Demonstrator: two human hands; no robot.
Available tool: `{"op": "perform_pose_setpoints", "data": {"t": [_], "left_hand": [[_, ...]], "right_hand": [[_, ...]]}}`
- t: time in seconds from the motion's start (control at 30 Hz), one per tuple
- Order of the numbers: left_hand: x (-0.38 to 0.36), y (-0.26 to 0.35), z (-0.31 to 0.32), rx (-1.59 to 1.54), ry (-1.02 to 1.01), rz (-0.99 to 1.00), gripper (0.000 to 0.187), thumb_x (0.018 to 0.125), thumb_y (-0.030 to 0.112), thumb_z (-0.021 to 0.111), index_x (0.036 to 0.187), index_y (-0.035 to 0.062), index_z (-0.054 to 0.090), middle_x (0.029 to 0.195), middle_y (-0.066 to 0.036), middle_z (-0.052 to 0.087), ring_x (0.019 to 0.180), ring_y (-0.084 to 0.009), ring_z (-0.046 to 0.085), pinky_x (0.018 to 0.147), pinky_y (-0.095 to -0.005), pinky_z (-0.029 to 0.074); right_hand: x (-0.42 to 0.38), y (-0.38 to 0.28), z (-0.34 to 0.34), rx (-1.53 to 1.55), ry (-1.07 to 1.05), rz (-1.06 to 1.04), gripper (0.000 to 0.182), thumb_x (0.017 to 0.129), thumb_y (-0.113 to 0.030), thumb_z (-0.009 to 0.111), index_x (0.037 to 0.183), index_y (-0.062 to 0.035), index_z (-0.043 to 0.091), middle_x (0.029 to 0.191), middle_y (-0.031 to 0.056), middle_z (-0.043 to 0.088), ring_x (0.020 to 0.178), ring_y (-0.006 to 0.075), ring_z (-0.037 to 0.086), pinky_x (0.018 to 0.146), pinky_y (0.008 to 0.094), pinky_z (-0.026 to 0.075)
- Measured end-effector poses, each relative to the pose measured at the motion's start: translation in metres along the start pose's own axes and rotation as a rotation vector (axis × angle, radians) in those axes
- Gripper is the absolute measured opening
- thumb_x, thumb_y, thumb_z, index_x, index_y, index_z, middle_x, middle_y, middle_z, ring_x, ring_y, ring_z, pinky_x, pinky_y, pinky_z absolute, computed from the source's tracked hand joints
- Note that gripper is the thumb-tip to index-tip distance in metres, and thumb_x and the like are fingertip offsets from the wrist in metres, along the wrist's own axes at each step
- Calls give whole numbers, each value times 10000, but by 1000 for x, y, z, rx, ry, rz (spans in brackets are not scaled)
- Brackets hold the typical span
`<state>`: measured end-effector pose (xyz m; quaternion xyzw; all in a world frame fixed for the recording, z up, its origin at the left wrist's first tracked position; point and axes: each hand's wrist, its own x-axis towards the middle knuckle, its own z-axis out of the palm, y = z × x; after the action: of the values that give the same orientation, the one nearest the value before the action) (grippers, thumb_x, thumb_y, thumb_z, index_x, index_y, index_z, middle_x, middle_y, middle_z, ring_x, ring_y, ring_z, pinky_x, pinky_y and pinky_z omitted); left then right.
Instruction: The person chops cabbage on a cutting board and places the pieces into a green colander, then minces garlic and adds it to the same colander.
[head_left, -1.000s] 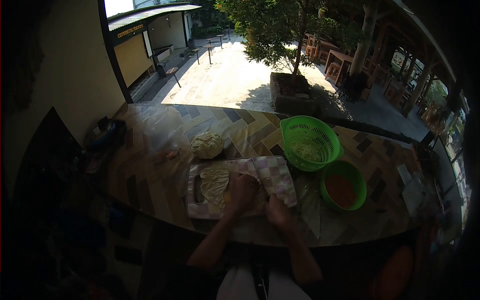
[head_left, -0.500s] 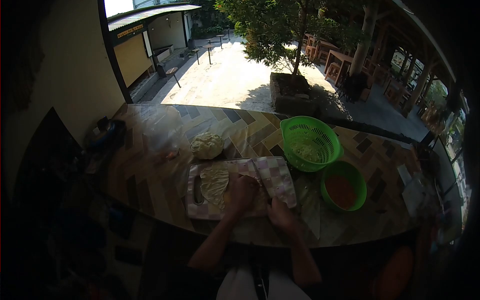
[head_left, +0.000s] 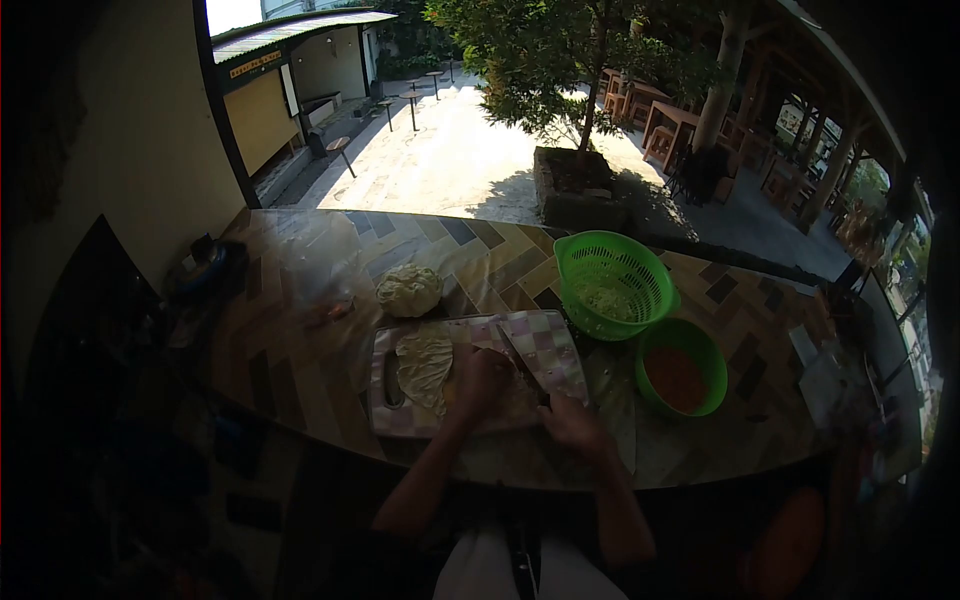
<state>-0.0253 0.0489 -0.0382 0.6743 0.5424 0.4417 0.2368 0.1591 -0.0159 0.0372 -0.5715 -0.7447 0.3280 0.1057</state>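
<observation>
My right hand (head_left: pixel 572 421) grips the handle of a knife (head_left: pixel 520 358), whose blade points away to the upper left over a pink-and-white checked cutting board (head_left: pixel 555 345). My left hand (head_left: pixel 482 380) is closed, its curled fingers pressed down on cabbage at the middle of the board, just left of the blade. What lies under the fingers is mostly hidden. Pale shredded bits (head_left: pixel 518 402) lie between the two hands. A flat cabbage leaf (head_left: pixel 424 366) rests on the board's left part, near its handle slot. Behind the board sits a partly peeled cabbage head (head_left: pixel 409 290).
On the wood-patterned counter (head_left: pixel 300 370), a green colander (head_left: pixel 612 285) holds pale shreds. Nearer me, a green bowl (head_left: pixel 681 367) contains something orange. Clear plastic (head_left: pixel 320 255) lies at the back left. Papers or packets (head_left: pixel 828 385) are at the right end.
The knife has shifted slightly, its blade now showing darker and turned at another angle. My left hand keeps its place on the cabbage. The whole view has moved a little.
</observation>
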Motion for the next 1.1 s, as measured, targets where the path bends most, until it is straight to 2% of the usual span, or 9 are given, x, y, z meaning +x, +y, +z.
{"op": "perform_pose_setpoints", "data": {"t": [0.1, 0.23, 0.47, 0.57, 0.67, 0.77, 0.8, 0.9, 1.1], "left_hand": [[-3, -5, 7, -84, 35, -42, 132, 696, 84, 679, 804, 35, 739, 826, -181, 688, 804, -335, 652, 766, -393, 514], [-6, 24, -8, 91, 100, 41, 140, 707, 84, 672, 819, 31, 738, 836, -194, 685, 803, -338, 653, 773, -402, 513], [-6, 2, -8, -19, -10, 3, 184, 718, 97, 675, 877, 15, 720, 889, -205, 672, 861, -355, 642, 793, -413, 501], [-16, 30, -31, -44, -41, 38, 196, 719, 103, 676, 886, 3, 702, 896, -202, 660, 869, -357, 635, 793, -417, 494], [-31, 45, -49, 18, -124, 91, 180, 715, 100, 672, 857, -9, 682, 877, -194, 653, 866, -351, 631, 793, -416, 489], [-42, 42, -44, 69, -76, 168, 165, 707, 104, 670, 820, -17, 666, 861, -183, 649, 869, -340, 627, 798, -413, 487], [-46, 41, -42, 76, -42, 194, 163, 704, 106, 670, 808, -19, 661, 857, -179, 649, 871, -336, 625, 800, -411, 486], [-46, 40, -43, 64, -109, 131, 157, 727, 89, 651, 846, -9, 680, 869, -171, 661, 895, -332, 626, 832, -403, 484], [-45, 46, -47, -76, 91, 124, 170, 769, 39, 630, 918, -5, 700, 898, -178, 684, 868, -335, 659, 808, -393, 511]], "right_hand": [[-5, 6, 32, 28, 105, 38, 295, 916, -191, 486, 1068, 60, 468, 969, 320, 591, 972, 485, 561, 809, 525, 449], [1, -9, 42, 30, 166, 141, 276, 913, -186, 491, 1032, 62, 472, 969, 320, 587, 969, 482, 556, 801, 525, 439], [8, 4, 4, 10, 99, -63, 279, 921, -224, 510, 1057, 19, 521, 964, 274, 593, 976, 453, 558, 823, 501, 437], [-10, 2, 0, 28, -36, -25, 355, 920, -255, 490, 1115, 42, 500, 1005, 301, 612, 999, 482, 561, 839, 525, 451], [-17, 5, 42, 143, 143, -1, 391, 925, -218, 470, 1207, 50, 430, 994, 318, 606, 993, 479, 569, 828, 534, 452], [-21, -30, 45, 31, 63, 286, 434, 923, -174, 461, 1273, 61, 354, 1024, 335, 589, 1017, 468, 567, 836, 529, 450], [-19, -28, 55, 15, 141, 260, 350, 945, -171, 435, 1217, 49, 418, 1027, 321, 591, 1016, 481, 546, 832, 519, 441], [-1, 1, 52, -83, 190, -122, 325, 946, -176, 445, 1187, 42, 433, 994, 320, 591, 990, 482, 550, 820, 522, 441], [-11, -2, 32, 80, 93, -68, 297, 913, -159, 473, 1107, 67, 470, 983, 323, 593, 962, 487, 567, 811, 540, 450]]}}
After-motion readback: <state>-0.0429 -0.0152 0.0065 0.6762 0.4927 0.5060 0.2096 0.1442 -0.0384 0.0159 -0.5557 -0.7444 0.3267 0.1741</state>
